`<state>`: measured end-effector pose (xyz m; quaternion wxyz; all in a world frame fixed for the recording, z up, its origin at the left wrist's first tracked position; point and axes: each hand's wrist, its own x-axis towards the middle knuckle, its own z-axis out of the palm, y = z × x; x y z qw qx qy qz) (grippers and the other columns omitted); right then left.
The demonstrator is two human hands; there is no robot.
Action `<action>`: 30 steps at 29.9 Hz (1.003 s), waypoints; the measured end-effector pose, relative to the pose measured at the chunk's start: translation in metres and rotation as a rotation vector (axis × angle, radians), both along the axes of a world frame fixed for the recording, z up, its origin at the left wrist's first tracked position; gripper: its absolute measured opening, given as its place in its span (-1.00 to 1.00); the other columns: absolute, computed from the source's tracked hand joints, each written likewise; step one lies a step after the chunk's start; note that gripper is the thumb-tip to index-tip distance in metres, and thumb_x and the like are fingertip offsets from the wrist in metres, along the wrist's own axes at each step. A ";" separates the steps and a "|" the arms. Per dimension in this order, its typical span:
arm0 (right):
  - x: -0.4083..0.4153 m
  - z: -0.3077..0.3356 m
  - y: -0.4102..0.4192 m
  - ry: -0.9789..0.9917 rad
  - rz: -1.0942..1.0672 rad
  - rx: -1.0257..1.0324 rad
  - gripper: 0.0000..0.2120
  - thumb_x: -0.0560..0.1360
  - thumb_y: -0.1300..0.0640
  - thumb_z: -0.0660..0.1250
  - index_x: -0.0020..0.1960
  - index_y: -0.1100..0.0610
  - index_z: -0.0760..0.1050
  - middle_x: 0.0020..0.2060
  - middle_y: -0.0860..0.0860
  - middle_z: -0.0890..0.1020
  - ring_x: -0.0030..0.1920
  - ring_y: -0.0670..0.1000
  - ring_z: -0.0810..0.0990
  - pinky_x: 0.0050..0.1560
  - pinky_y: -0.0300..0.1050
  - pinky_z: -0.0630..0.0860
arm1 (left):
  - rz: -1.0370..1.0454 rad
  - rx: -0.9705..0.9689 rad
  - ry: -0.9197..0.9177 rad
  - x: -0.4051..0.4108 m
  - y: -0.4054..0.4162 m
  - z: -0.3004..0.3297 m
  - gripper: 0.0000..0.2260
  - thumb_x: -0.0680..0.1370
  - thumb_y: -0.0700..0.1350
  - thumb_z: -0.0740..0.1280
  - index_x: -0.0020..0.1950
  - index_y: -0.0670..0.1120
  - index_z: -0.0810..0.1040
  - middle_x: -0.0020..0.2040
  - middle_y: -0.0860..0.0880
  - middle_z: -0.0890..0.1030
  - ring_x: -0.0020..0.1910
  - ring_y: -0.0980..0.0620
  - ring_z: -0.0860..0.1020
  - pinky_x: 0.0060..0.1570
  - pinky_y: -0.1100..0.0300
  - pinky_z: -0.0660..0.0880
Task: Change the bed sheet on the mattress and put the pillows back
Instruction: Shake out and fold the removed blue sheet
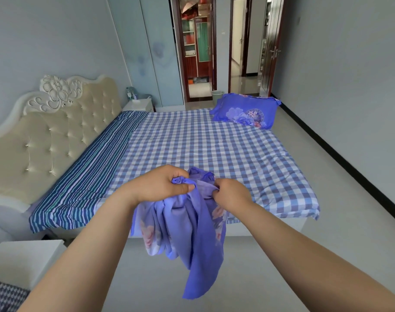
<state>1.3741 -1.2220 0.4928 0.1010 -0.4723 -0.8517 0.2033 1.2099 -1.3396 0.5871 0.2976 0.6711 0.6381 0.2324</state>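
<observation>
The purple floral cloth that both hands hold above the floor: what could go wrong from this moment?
1. The purple floral cloth is bunched in the left hand and right hand; its tail hangs low and may drag on the floor.
2. Spreading it may sweep against the pillow at the far corner of the bed and push it off.

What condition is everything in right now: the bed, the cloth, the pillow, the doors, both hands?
Purple floral sheet: bunched, hanging from both hands.
Left hand: grips the sheet.
Right hand: pinches the sheet.
Checked sheet: spread flat on the mattress.
Striped cloth: laid along the headboard side.
Pillow: lying at the far corner.
Door: open.
</observation>
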 end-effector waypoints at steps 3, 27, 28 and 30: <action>0.011 -0.002 0.013 0.034 -0.107 -0.062 -0.88 0.51 0.07 0.21 -0.19 0.04 0.42 -0.26 0.00 0.52 -0.20 0.09 0.51 -0.36 -0.18 0.33 | -0.002 -0.019 0.001 0.000 -0.003 0.002 -0.61 0.55 -0.11 0.37 -0.46 0.11 0.41 -0.47 0.14 0.33 -0.41 0.16 0.28 -0.35 0.33 0.28; 0.086 0.016 0.042 0.066 -0.531 0.071 -0.78 0.52 0.19 0.12 0.03 0.16 0.52 0.04 0.19 0.62 0.07 0.22 0.58 -0.06 -0.04 0.42 | 0.843 0.923 -0.145 -0.003 0.026 0.040 -0.69 0.56 -0.08 0.26 -0.36 -0.03 0.26 -0.44 0.03 0.30 -0.39 0.07 0.22 -0.33 0.14 0.22; 0.098 0.017 0.050 0.079 -0.568 0.078 -0.78 0.52 0.22 0.12 0.03 0.18 0.52 0.04 0.21 0.61 0.07 0.24 0.58 -0.05 -0.02 0.43 | 0.875 0.924 -0.146 -0.007 0.026 0.040 -0.68 0.56 -0.07 0.25 -0.36 -0.03 0.24 -0.44 0.03 0.30 -0.39 0.07 0.22 -0.32 0.13 0.21; 0.123 0.028 0.065 0.253 -0.641 0.171 -0.77 0.49 0.25 0.13 0.03 0.18 0.53 0.00 0.25 0.61 0.02 0.28 0.58 -0.04 0.00 0.46 | 0.948 0.915 -0.162 -0.022 0.027 0.037 -0.69 0.55 -0.06 0.25 -0.35 -0.05 0.24 -0.42 0.03 0.30 -0.36 0.06 0.23 -0.30 0.13 0.22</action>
